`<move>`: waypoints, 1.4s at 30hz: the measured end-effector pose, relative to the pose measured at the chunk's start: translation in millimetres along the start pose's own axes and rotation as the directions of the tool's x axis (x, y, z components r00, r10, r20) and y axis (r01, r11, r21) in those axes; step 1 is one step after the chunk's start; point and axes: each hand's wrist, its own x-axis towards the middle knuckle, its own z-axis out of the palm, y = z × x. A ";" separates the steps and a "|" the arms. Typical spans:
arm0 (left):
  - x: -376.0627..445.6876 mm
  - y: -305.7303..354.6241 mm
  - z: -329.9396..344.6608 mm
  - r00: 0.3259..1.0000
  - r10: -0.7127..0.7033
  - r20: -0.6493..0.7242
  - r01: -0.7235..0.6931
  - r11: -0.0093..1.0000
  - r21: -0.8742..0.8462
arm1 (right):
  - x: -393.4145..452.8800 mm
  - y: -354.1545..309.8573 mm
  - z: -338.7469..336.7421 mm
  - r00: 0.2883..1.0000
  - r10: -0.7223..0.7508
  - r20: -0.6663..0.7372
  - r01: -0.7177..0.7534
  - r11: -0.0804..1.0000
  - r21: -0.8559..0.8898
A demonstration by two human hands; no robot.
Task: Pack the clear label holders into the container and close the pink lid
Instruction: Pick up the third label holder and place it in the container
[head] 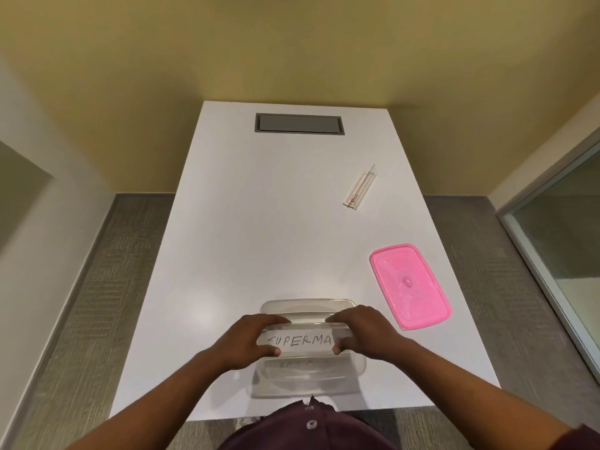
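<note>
Grip: the left hand (250,341) and the right hand (363,334) each pinch one end of a clear label holder (303,342) carrying a card that reads "SUPERMA…", thumbs at the near edge and fingers over the far edge.
Held holder: it sits level over the open mouth of the container (308,349), at or just inside the rim; whether it touches anything below cannot be told.
Container: clear, lidless, at 6 o'clock on the white worktop (259,222), close to the person's body.
Already packed: faint writing shows lower down inside the container, so at least one holder seems to lie there.
Left to pack: one more clear holder (359,187) lies on the worktop at about 1 o'clock, well apart from the container.
Pink lid (410,285): off, lying flat on the worktop at about 3 o'clock, just beside the container.
Progress: roughly midway by my judgement; this holder must be let go, the far one fetched, then the lid pressed on.
</note>
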 end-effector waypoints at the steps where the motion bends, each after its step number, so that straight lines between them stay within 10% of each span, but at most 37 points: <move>1: 0.0 0.5 2.8 1.000 -0.001 -0.007 0.001 0.999 0.048 | -0.9 -0.4 5.0 1.000 0.007 0.003 -0.006 1.000 -0.019; 19: 21.0 5.5 44.2 0.998 0.040 0.052 -0.065 0.719 0.692 | 2.8 -13.1 42.5 0.993 0.088 0.079 -0.061 0.953 -0.297; 42: 29.3 -12.9 66.8 0.997 0.006 0.073 -0.056 0.700 0.712 | 3.5 -10.8 63.5 0.988 0.054 0.148 -0.001 0.941 -0.337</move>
